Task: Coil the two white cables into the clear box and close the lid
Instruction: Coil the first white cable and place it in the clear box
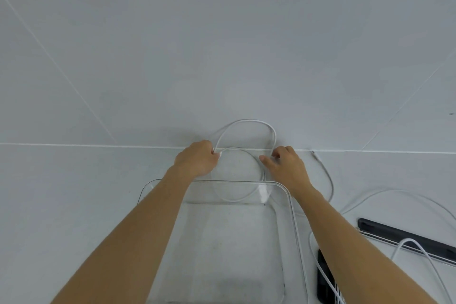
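Item: white cable point(249, 121) — looped into rough rings on the pale tiled floor point(98, 57), just beyond the far rim of the clear box point(294, 207).
Left hand point(197, 159): closed, pinching the loop's left side.
Right hand point(286, 165): fingers curled on the loop's right side; thumb extended.
Second white cable point(329, 177) — trailing loose to the right of the box, across a black-framed lid point(404, 236).
Box: open, nothing inside, between both forearms.

Even, soft light; slight wide-angle warping.
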{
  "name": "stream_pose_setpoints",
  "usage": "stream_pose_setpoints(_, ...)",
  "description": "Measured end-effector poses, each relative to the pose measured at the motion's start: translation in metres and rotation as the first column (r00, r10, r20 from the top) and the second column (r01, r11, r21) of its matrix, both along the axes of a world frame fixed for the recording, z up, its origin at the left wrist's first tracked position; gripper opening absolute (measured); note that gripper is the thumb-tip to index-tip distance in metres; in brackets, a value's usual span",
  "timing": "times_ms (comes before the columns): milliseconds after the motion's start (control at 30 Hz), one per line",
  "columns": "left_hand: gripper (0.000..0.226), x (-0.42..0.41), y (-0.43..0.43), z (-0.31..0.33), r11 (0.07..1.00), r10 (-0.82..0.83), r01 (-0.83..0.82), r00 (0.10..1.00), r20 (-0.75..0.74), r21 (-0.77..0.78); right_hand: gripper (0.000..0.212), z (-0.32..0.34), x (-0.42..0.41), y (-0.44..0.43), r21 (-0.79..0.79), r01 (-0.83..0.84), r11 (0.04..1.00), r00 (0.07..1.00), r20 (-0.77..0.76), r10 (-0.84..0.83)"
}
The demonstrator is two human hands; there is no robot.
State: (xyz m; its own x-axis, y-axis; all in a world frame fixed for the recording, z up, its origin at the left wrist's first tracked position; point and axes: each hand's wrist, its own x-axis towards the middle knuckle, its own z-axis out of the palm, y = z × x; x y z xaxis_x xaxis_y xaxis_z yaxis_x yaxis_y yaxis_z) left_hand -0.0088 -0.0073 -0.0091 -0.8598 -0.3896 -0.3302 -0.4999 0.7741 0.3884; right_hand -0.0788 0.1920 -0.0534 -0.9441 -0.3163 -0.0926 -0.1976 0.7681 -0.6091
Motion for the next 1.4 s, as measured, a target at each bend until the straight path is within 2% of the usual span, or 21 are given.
stream_pose_setpoints(100,0.023,0.0,-0.002,0.0,0.996,0.0,0.001,1.0,-0.012,0.091,0.027,0.002,-0.001,0.002,-0.071,0.019,0.997,0.998,0.055,-0.016)
stream_pose_setpoints(333,0.02,0.001,0.001,0.013,0.969,0.033,0.015,0.981,-0.193,0.246,0.025,0.016,-0.002,0.01,-0.133,-0.017,0.991,0.993,0.115,0.033)
stream_pose_setpoints(467,0.017,0.0,0.009,0.03,0.909,0.109,0.019,0.953,-0.282,0.416,0.02,0.031,0.0,0.011,-0.201,-0.075,0.977,0.991,0.096,0.096)
stream_pose_setpoints(600,0.016,0.002,0.019,0.051,0.876,0.152,0.051,0.914,-0.375,0.48,0.015,0.054,0.007,0.005,-0.314,-0.129,0.941,0.987,0.055,0.154)
stream_pose_setpoints(800,0.015,0.003,0.033,0.083,0.891,0.175,0.092,0.834,-0.522,0.445,0.016,0.095,0.021,-0.004,-0.462,-0.17,0.871,0.984,-0.034,0.175)
stream_pose_setpoints(900,0.015,0.005,0.037,0.099,0.881,0.18,0.131,0.796,-0.578,0.454,0.01,0.117,0.029,-0.007,-0.524,-0.159,0.837,0.978,-0.197,0.063)
stream_pose_setpoints(967,0.015,0.007,0.04,0.109,0.879,0.165,0.164,0.777,-0.608,0.448,0.005,0.131,0.034,-0.009,-0.479,-0.191,0.857,0.91,-0.414,-0.029)
stream_pose_setpoints(1000,0.016,0.009,0.041,0.115,0.882,0.147,0.185,0.767,-0.625,0.434,0.012,0.138,0.037,-0.009,-0.455,-0.208,0.866,0.856,-0.513,-0.064)
stream_pose_setpoints(1100,0.018,0.013,0.045,0.129,0.879,0.091,0.26,0.732,-0.675,0.401,0.026,0.156,0.037,-0.009,-0.391,-0.219,0.894,0.724,-0.679,-0.119)
stream_pose_setpoints(1167,0.018,0.017,0.048,0.139,0.872,0.057,0.31,0.705,-0.707,0.379,0.028,0.166,0.038,-0.007,-0.341,-0.216,0.915,0.689,-0.717,-0.105)
stream_pose_setpoints(1233,0.019,0.022,0.051,0.149,0.868,0.021,0.353,0.676,-0.736,0.348,0.025,0.176,0.042,-0.002,-0.376,-0.282,0.883,0.749,-0.661,-0.042)
stream_pose_setpoints(1300,0.02,0.027,0.054,0.16,0.868,-0.012,0.386,0.645,-0.764,0.312,0.018,0.186,0.048,0.002,-0.48,-0.335,0.811,0.832,-0.554,0.016)
stream_pose_setpoints(1400,0.018,0.034,0.059,0.175,0.868,-0.042,0.411,0.62,-0.783,0.278,0.014,0.2,0.055,0.006,-0.515,-0.339,0.787,0.818,-0.575,-0.024)
